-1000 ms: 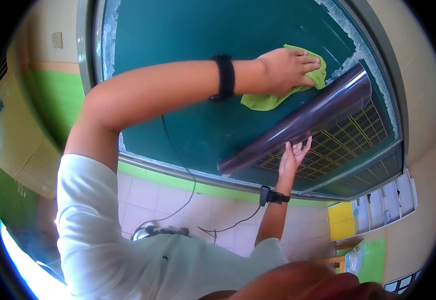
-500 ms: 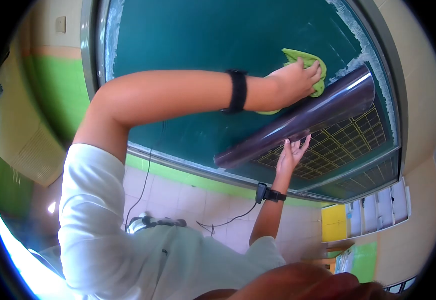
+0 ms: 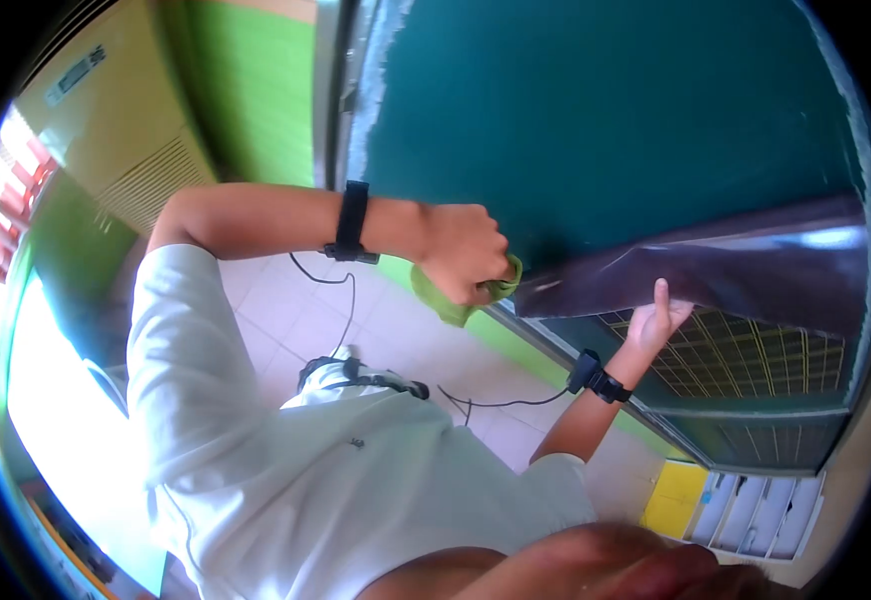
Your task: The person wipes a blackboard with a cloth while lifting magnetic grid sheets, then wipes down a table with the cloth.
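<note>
Below the left grip (image 3: 464,250), clenched around it, hangs green cloth (image 3: 442,301); the right grip (image 3: 657,321) touches dark sheeting (image 3: 756,265), hold unclear

The left hand (image 3: 464,252) hides part of the cloth (image 3: 442,298), the sheet (image 3: 736,262) part of the grid (image 3: 746,360), the view's top crops the board (image 3: 606,130), and the label's (image 3: 75,76) print is illegibly small.

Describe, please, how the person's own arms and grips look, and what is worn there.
The left sleeve and right sleeve are short and whitish. A black band wraps the left wrist. A black strap wraps the right wrist, with a boxy black device from which a thin dark cable runs. The left grip and right grip are gloveless.
</note>
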The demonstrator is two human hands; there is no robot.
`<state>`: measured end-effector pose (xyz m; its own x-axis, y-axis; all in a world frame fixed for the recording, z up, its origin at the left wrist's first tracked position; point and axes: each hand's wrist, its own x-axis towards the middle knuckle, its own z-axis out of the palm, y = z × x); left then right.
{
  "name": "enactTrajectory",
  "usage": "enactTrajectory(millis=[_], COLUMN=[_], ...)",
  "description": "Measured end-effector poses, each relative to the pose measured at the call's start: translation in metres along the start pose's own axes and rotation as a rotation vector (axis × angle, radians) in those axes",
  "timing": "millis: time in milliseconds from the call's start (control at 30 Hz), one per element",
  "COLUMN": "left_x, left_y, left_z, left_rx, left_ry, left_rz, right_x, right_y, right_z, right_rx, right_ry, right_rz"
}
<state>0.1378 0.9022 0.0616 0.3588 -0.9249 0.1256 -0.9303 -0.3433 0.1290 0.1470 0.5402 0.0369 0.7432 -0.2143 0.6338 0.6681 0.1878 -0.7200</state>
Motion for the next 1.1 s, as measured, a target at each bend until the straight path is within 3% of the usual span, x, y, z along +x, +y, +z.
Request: enactTrajectory(millis=[200,300,400,467,600,667,733,967,1100], left_x=[-0.007,0.006,0.029,0.045,0.066,0.071,0.077,0.074,0.069], left_y=[0.039,0.059,0.06,0.064,0.058,0.063,0.052,0.032,0.018], left_z=[-0.022,-0.017,0.008,0.014,0.038,0.021,0.036,0.036,0.045], left_rx=[-0.322,-0.654,-0.686,-0.663,-0.755,-0.716,-0.763,-0.845,-0.887], left_ry=[0.144,0.458,0.419,0.288,0.283,0.217,0.277,0.255,0.374], left_rz=[-0.103,-0.154,-0.185,-0.192,-0.192,-0.324,-0.248,-0.37,-0.364], right_x=[0.016,0.018,0.019,0.023,0.02,0.022,0.021,0.023,0.023], right_y=[-0.008,-0.022,-0.02,-0.024,-0.026,-0.038,-0.031,-0.026,-0.017], right_z=[0.039,0.069,0.069,0.066,0.088,0.096,0.099,0.136,0.148], right_rx=[-0.012,0.062,-0.006,-0.123,-0.059,-0.095,-0.115,-0.358,-0.483], right_ry=[0.064,0.017,-0.071,-0.045,0.046,0.09,0.119,0.231,0.324], right_rz=[-0.029,-0.072,-0.137,-0.187,-0.132,-0.135,-0.123,-0.139,-0.152])
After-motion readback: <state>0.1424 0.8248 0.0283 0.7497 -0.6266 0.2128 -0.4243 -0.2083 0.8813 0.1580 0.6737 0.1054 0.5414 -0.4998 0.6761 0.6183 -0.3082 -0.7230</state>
